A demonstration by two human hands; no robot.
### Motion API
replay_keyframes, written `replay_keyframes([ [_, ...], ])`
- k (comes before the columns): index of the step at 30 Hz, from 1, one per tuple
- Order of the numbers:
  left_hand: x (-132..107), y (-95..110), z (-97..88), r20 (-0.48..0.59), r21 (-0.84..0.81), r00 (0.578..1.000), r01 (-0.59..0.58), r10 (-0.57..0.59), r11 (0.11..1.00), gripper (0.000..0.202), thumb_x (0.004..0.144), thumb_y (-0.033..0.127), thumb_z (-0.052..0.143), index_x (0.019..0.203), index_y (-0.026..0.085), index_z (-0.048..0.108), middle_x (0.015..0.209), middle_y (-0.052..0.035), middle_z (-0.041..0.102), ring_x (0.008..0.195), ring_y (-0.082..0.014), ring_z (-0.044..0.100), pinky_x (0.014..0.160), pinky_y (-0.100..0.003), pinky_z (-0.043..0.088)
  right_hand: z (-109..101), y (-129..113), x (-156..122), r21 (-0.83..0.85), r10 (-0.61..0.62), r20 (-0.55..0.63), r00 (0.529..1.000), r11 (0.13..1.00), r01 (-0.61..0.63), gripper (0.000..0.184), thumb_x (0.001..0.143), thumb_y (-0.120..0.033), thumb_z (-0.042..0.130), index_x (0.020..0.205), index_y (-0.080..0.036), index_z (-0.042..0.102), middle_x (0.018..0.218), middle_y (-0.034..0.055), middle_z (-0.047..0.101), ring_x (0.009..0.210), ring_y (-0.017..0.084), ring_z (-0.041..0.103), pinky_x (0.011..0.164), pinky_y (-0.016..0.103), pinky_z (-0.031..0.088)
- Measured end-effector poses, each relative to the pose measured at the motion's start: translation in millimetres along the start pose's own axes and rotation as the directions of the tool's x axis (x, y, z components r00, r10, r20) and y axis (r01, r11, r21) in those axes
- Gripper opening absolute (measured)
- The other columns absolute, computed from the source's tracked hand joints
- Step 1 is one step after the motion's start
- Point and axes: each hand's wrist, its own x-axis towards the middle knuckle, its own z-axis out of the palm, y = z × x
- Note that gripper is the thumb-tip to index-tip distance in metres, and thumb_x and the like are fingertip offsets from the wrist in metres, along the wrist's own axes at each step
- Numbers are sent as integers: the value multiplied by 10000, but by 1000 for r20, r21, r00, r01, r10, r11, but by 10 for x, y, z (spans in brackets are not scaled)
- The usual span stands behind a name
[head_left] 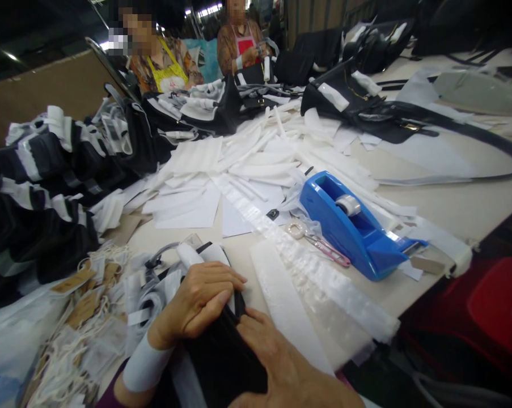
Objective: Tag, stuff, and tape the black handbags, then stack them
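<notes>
A black handbag (224,360) stands at the table's near edge, close to my body. White foam and clear wrapping cover its strap and handle parts at the top. My left hand (204,297), with a white band at the wrist, is closed over the bag's upper edge, its fingers bent across the top. On the other side my right hand (276,357) holds the bag's rim, with fingertips pressed at the edge and the thumb lower on the side. The fingertips of both hands are partly hidden against the black material.
A blue tape dispenser (349,226) stands right of the bag, beside pink-handled snips (328,249). White foam sheets (256,153) pile up mid-table. Wrapped black bags (38,153) crowd the left, above corded tags (81,306). Two people (164,62) work across the table. A red stool (500,300) is at right.
</notes>
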Motion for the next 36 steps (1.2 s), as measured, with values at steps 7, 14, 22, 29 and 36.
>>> replay_keyframes([
  [7, 37, 10, -13, 141, -49, 990, 32, -24, 998, 307, 938, 248, 340, 842, 168, 621, 958, -110, 724, 928, -229, 663, 907, -375, 455, -91, -103, -12, 63, 92, -17, 996, 994, -91, 488, 610, -291, 836, 1033, -164, 628, 1009, 44, 608, 1023, 228, 560, 1073, 374, 345],
  [14, 52, 61, -127, 107, -195, 993, -26, 48, 980, 290, 946, 318, 425, 807, 157, 623, 895, -120, 698, 881, -234, 642, 839, -372, 470, 28, -158, -29, 148, 126, -65, 990, 982, -115, 619, 628, -222, 808, 1183, -118, 557, 1226, 122, 514, 1148, 240, 505, 1029, 349, 413],
  [22, -86, 44, -171, -41, -89, 997, -75, 72, 993, 211, 895, 301, 556, 875, 137, 687, 740, -72, 543, 760, -201, 500, 693, -371, 419, 87, 35, -32, -3, -57, -34, 998, 998, 57, 780, 748, -385, 742, 1404, -117, 416, 1417, 190, 459, 1365, 300, 361, 1171, 454, 241],
  [29, -75, 63, -189, -27, -127, 993, -117, 114, 985, 180, 876, 260, 570, 879, 118, 682, 734, -72, 543, 734, -194, 490, 681, -378, 416, -83, 3, -35, 59, 8, 26, 1000, 998, -10, 745, 699, -468, 771, 1357, -244, 503, 1376, 104, 460, 1228, 257, 492, 1018, 340, 437],
  [36, -27, 114, -194, 31, -96, 991, -128, 131, 987, 134, 881, 212, 561, 883, 146, 677, 738, -67, 543, 746, -195, 503, 662, -366, 443, -32, -40, -26, 179, -10, -42, 999, 984, 17, 683, 706, -318, 781, 1301, -161, 485, 1204, 106, 558, 1118, 236, 536, 1004, 349, 431],
])
